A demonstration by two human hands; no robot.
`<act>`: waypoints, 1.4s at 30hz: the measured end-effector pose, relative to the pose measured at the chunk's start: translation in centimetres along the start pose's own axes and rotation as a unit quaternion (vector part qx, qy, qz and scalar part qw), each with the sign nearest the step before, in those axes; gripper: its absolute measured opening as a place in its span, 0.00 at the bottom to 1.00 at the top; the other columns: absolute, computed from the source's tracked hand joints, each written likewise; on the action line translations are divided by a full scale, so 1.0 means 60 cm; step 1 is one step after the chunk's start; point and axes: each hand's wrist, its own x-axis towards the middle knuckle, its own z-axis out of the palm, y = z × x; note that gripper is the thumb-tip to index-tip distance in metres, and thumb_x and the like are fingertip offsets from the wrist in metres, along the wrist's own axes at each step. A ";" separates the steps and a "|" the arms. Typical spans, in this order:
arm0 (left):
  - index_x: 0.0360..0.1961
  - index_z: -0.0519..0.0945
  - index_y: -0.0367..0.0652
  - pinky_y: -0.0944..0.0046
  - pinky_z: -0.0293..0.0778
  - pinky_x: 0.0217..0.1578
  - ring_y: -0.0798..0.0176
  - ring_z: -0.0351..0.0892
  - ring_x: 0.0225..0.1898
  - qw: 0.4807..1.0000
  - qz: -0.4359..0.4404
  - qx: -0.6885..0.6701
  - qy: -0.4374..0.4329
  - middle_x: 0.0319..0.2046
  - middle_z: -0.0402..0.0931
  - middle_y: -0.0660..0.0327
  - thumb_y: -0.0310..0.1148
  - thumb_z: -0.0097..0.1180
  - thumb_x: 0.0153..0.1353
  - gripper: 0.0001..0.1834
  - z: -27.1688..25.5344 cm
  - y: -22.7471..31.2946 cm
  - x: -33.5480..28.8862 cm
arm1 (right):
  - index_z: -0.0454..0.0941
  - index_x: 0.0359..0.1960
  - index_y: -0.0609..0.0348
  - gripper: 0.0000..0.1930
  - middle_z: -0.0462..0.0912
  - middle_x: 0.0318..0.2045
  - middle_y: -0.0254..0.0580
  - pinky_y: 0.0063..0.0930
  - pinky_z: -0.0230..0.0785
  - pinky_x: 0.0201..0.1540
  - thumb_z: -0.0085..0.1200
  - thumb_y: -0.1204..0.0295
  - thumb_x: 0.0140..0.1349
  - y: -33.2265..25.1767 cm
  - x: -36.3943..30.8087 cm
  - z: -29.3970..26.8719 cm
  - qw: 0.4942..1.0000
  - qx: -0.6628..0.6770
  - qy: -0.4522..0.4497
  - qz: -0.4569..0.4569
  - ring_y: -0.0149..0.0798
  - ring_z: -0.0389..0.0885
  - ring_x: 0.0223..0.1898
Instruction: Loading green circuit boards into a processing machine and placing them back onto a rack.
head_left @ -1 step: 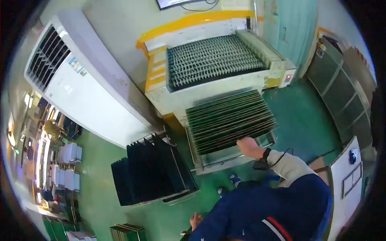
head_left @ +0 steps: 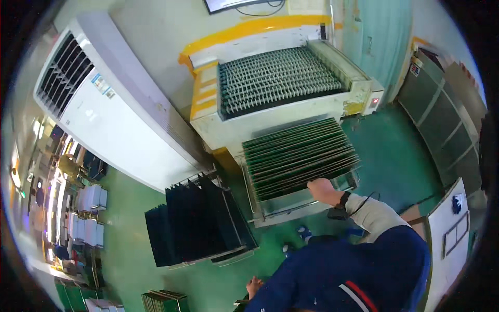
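Ahead of both hands (head_left: 323,192), nearest the right, stand green boards (head_left: 297,153).

Right arm (head_left: 366,212) reaching out, bare below a pale sleeve, a person sets the right hand (head_left: 321,191) at the near edge of a row of green panels (head_left: 299,156), fingers curled, the wrist strapped in black. The left hand (head_left: 254,286), well apart on the row's near side, shows bent fingers, its grip unclear.
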 end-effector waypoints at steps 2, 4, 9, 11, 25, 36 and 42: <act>0.36 0.78 0.38 0.60 0.73 0.22 0.59 0.79 0.21 0.997 -0.049 -0.053 0.004 0.23 0.79 0.55 0.46 0.57 0.66 0.18 0.005 0.003 -0.003 | 0.75 0.25 0.58 0.09 0.78 0.22 0.50 0.55 0.68 0.34 0.55 0.67 0.58 0.015 0.024 0.015 1.000 -0.007 -0.010 -0.018 0.59 0.79 0.30; 0.36 0.78 0.37 0.59 0.74 0.23 0.58 0.79 0.21 0.994 -0.080 -0.075 0.009 0.24 0.80 0.54 0.46 0.56 0.67 0.19 0.009 0.009 -0.010 | 0.75 0.22 0.57 0.11 0.78 0.22 0.51 0.55 0.68 0.34 0.59 0.65 0.56 0.019 0.043 0.005 1.000 0.001 0.000 -0.017 0.59 0.79 0.32; 0.36 0.78 0.37 0.57 0.74 0.22 0.56 0.80 0.22 0.989 -0.130 -0.056 -0.051 0.25 0.80 0.54 0.46 0.56 0.67 0.19 0.014 0.028 -0.006 | 0.74 0.21 0.56 0.11 0.77 0.21 0.50 0.56 0.66 0.32 0.59 0.65 0.56 0.035 0.062 0.011 1.000 -0.001 -0.002 -0.015 0.59 0.78 0.30; 0.35 0.76 0.38 0.57 0.73 0.21 0.56 0.80 0.22 0.985 -0.128 -0.117 -0.019 0.25 0.80 0.54 0.45 0.56 0.66 0.18 0.024 0.030 -0.013 | 0.74 0.21 0.56 0.11 0.77 0.21 0.49 0.55 0.66 0.31 0.58 0.65 0.55 0.034 0.062 0.012 1.000 0.000 0.003 -0.030 0.59 0.78 0.29; 0.41 0.75 0.38 0.57 0.71 0.21 0.54 0.78 0.21 0.972 -0.184 -0.143 -0.013 0.27 0.79 0.53 0.42 0.58 0.64 0.16 0.123 0.080 0.019 | 0.77 0.27 0.56 0.05 0.81 0.24 0.50 0.55 0.67 0.30 0.58 0.69 0.53 0.047 0.037 0.010 0.981 0.005 -0.138 -0.140 0.58 0.80 0.30; 0.43 0.76 0.34 0.63 0.73 0.23 0.59 0.81 0.26 0.961 -0.105 -0.256 -0.014 0.31 0.82 0.56 0.42 0.59 0.64 0.19 0.239 0.190 0.113 | 0.79 0.27 0.59 0.11 0.80 0.22 0.53 0.53 0.71 0.31 0.56 0.63 0.57 0.045 0.058 -0.375 0.967 0.047 -0.073 -0.239 0.59 0.80 0.28; 0.33 0.81 0.42 0.63 0.72 0.20 0.65 0.78 0.19 0.995 -0.068 -0.070 0.028 0.23 0.81 0.62 0.49 0.56 0.65 0.19 0.252 0.121 0.096 | 0.82 0.33 0.63 0.12 0.81 0.24 0.49 0.38 0.71 0.34 0.61 0.65 0.56 0.212 0.095 -0.473 0.960 0.264 0.004 -0.091 0.42 0.80 0.27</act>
